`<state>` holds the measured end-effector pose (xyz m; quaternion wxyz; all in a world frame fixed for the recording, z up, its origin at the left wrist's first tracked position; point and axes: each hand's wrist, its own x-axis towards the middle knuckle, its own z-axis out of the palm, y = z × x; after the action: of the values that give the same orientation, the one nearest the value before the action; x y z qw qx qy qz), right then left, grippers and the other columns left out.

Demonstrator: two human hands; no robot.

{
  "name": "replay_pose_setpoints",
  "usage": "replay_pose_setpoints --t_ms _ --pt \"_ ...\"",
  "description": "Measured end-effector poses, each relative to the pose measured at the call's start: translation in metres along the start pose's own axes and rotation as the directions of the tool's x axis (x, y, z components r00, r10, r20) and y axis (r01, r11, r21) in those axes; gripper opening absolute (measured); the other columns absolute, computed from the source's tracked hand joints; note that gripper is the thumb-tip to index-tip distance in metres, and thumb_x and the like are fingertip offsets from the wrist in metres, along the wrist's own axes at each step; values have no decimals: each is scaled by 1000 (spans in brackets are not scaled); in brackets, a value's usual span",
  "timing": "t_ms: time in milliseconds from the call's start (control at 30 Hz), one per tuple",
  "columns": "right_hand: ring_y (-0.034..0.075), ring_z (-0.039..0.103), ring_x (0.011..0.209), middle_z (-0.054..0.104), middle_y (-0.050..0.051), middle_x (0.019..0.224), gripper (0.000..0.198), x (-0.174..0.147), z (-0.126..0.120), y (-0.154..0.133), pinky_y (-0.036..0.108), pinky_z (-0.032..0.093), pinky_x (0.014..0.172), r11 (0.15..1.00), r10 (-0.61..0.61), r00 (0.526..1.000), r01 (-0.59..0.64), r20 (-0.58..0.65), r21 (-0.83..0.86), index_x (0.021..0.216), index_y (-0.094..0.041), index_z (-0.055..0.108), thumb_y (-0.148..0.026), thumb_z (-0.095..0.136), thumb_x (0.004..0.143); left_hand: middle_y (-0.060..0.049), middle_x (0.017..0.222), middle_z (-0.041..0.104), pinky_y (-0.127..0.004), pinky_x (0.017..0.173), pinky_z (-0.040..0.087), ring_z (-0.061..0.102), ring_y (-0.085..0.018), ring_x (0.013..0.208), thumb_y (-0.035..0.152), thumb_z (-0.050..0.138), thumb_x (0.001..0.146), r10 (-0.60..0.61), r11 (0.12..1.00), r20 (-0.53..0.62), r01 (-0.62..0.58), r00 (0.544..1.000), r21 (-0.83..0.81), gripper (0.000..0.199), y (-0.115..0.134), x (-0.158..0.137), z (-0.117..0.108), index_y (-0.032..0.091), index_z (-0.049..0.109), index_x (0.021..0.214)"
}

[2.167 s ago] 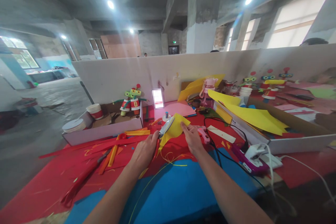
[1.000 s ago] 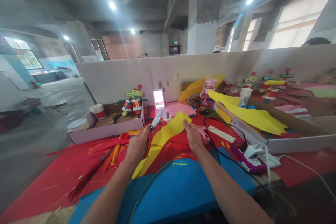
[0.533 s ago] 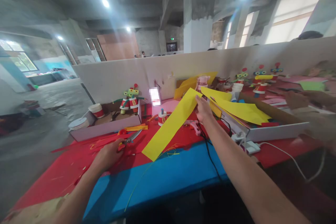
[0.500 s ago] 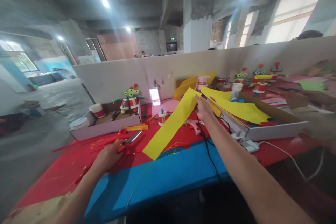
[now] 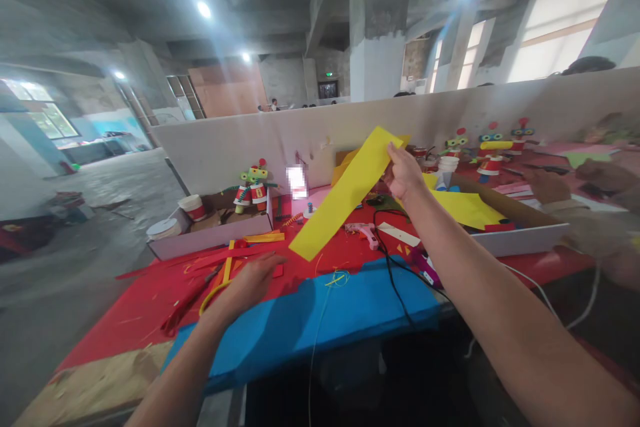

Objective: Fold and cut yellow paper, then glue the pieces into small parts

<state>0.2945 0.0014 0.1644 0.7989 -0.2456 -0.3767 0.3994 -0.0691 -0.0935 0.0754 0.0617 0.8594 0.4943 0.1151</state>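
Note:
My right hand (image 5: 404, 172) is raised and pinches the upper end of a long yellow strip (image 5: 345, 197), perhaps paper or felt. The strip slants down to the left, its lower end hanging over the red table covering. My left hand (image 5: 255, 280) is over the front of the table with its fingers stretched out, holding nothing I can see. Beside its wrist shows a yellow scissor handle (image 5: 213, 297), partly hidden by the arm. A pink glue gun (image 5: 363, 232) lies under the strip, with its dark cable running forward.
Red strips and scraps (image 5: 195, 263) lie at left. A shallow box (image 5: 215, 237) holds white tubs and small robot figures. At right, another box (image 5: 520, 240) carries yellow sheets (image 5: 467, 208). More robot figures (image 5: 493, 153) stand behind. Another person's hands (image 5: 550, 187) are at far right.
My left hand has let go of the scissors and moved right. My right hand has lifted the yellow strip up and to the right, uncovering more of the table.

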Motion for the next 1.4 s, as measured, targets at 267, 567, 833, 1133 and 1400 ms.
replay_pose_setpoints --t_ms 267,567,833,1133,1400 --pt "11 69 77 72 0 91 15 -8 21 -46 25 54 65 986 -118 993 117 5 122 93 -21 60 -25 46 92 -13 108 64 -33 79 50 62 -25 101 25 46 87 -58 981 162 26 985 193 27 91 29 65 18 60 109" --pt "14 69 77 73 -2 85 10 -9 6 -2 29 57 67 995 64 998 -65 19 73 94 -22 59 -27 58 86 -7 94 70 -24 67 50 66 -18 80 24 45 90 655 755 494 -499 571 -424 23 138 -31 66 19 67 96" --pt "16 68 60 73 1 74 11 -10 -9 17 26 56 56 954 297 952 -299 73 25 90 -18 63 -27 58 86 -6 91 72 -32 84 49 66 -20 89 30 41 94 67 987 -321 -110 945 -118 30 50 -6 -35 24 71 98" --pt "21 69 60 70 5 62 14 -11 -6 67 33 57 61 880 474 880 -474 33 -23 77 -16 62 -30 61 81 5 142 48 -50 117 7 22 -24 142 14 52 88 616 768 -188 -529 765 361 48 48 69 0 46 57 122" --pt "19 67 60 70 -1 66 29 -60 -7 129 31 54 56 956 292 952 -291 -94 20 82 -21 61 -46 69 70 -9 79 75 -37 81 50 68 -26 82 61 60 74 152 547 -102 -170 983 -820 47 26 86 40 17 76 77"
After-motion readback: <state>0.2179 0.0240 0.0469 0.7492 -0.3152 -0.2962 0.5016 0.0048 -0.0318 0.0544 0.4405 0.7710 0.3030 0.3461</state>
